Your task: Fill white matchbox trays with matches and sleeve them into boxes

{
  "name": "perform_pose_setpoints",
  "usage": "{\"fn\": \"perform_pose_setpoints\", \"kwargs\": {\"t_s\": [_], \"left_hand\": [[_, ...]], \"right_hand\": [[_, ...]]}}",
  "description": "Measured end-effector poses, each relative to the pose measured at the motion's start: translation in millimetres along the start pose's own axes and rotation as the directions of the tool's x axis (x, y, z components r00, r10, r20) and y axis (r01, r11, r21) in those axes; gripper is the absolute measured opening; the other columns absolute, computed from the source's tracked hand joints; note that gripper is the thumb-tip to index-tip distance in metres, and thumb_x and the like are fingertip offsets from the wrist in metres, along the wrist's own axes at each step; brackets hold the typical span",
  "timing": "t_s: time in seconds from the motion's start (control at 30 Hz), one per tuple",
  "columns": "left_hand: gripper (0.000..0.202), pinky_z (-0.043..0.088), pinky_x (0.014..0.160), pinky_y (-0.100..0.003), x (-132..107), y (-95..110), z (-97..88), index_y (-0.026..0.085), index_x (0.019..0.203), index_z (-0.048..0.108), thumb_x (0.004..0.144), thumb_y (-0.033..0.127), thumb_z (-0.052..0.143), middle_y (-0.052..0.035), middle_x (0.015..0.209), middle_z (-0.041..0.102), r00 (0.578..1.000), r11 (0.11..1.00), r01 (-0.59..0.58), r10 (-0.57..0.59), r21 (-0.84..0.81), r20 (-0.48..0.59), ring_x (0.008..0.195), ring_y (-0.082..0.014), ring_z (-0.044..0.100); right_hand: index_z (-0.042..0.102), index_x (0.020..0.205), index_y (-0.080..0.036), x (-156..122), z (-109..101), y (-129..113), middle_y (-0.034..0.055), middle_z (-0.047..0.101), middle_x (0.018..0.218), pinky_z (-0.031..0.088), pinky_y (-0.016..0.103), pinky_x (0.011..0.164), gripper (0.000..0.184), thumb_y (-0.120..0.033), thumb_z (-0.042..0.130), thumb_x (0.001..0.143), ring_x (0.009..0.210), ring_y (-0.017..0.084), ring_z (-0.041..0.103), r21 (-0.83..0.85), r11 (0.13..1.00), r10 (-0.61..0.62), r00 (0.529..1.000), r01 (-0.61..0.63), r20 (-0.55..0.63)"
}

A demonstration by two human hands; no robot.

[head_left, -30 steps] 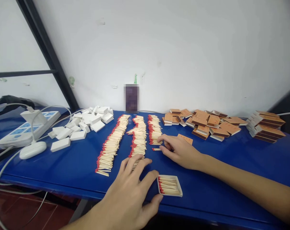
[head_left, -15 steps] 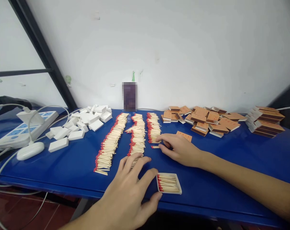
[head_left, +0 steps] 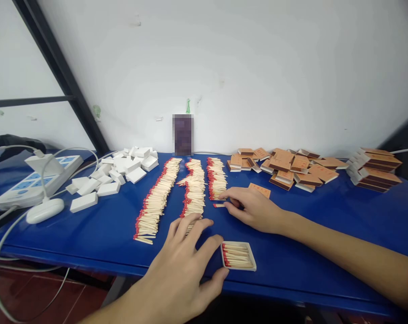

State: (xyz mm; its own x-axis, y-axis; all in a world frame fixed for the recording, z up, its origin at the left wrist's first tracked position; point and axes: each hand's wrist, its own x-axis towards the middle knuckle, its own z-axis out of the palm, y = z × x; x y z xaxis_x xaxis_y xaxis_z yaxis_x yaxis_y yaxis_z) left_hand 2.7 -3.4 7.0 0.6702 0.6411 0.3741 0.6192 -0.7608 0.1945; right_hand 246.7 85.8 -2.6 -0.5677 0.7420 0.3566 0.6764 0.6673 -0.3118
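Observation:
My left hand (head_left: 186, 265) is at the left end of a small white matchbox tray (head_left: 255, 265). Its thumb and index finger rest at two corners, and the other fingers are spread over the near end of the middle row of matches (head_left: 194, 189). Red-tipped matches lie side by side in the tray. My right hand (head_left: 254, 209) is curled at the near end of the right row of matches (head_left: 217, 177). Its thumb tip covers the right end of a single match (head_left: 218, 205), while the index finger touches the row.
Another long row of matches (head_left: 158, 198) lies on the left. White trays (head_left: 123, 168) are heaped beyond it, near a power strip (head_left: 38, 182) with cables. Orange matchbox sleeves (head_left: 284, 164) lie at the back right, beside stacked boxes (head_left: 375, 168). One sleeve (head_left: 260, 190) sits behind my right hand.
The view has shifted slightly. Both hands, the tray and the single match keep nearly the same places.

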Motion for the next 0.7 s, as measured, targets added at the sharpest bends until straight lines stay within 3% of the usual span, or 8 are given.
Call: {"fn": "perform_pose_setpoints", "kwargs": {"t_s": [0.7], "left_hand": [[0.029,0.043,0.103,-0.056,-1.2,-2.0,1.6,0.021,0.123,0.057,0.096,0.033,0.055,-0.0112,0.133,0.052,1.000,1.000,-0.006,0.006,-0.010,0.009,0.128,-0.0334,0.041]], "right_hand": [[0.067,0.102,-0.014,0.0,0.4,-0.1,0.0026,0.062,0.071,0.038,0.027,0.058,0.023,-0.020,0.047,0.094,0.058,0.014,0.052,0.015,0.998,-0.053,0.998,0.054,-0.021]]}}
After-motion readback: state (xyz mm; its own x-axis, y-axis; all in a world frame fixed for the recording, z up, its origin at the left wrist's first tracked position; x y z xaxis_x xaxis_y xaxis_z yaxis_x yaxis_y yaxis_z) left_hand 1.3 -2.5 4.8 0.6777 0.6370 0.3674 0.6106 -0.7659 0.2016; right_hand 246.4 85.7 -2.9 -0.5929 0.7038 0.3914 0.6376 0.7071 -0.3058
